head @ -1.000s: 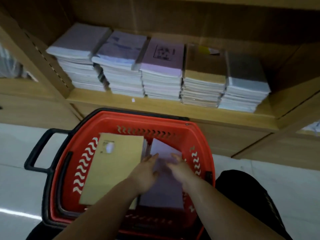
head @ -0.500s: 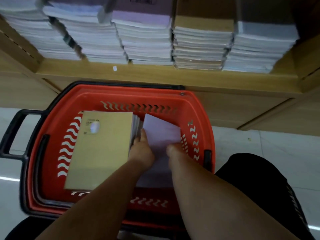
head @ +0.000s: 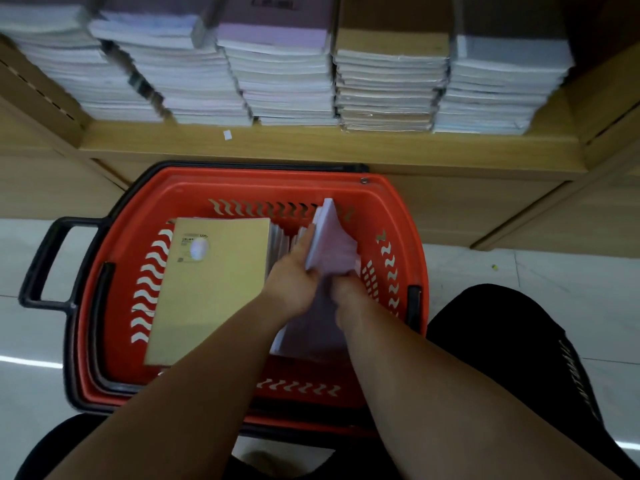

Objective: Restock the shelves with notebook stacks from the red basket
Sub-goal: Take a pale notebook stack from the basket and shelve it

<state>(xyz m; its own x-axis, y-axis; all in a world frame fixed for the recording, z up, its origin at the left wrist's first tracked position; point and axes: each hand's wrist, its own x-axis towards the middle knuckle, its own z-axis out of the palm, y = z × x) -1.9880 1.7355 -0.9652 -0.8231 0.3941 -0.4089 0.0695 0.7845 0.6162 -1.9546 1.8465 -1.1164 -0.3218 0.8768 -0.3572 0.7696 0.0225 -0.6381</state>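
While the left hand (head: 294, 282) grips the left edge of a lilac notebook bundle (head: 332, 244), one finger laid straight along it and the rest tucked beneath, the right hand (head: 346, 289) pinches the bundle's near edge with curled fingers. The bundle stands tilted up at centre right of the frame, not yet out of the red basket (head: 242, 174). Beneath it lies one more lilac pile (head: 311, 337). Just left of the hands some notebook edges (head: 280, 237) show, too few visible to count. The left half of the basket holds one kraft-brown notebook stack (head: 211, 285). So the basket carries at least three lots besides the one in hand, and this lift is only begun. Across the top of the frame the wooden shelf (head: 311, 147) bears five stacks side by side: two pale stacks (head: 69, 81) (head: 180, 81) at upper left, one lilac-topped stack (head: 284, 74) in the middle, one kraft-topped stack (head: 388, 84), and one grey-blue stack (head: 498, 88) at upper right. The row looks full from end to end, so the remaining stock probably goes on top of the matching colours. The task seems partly done, with the basket far from emptied.
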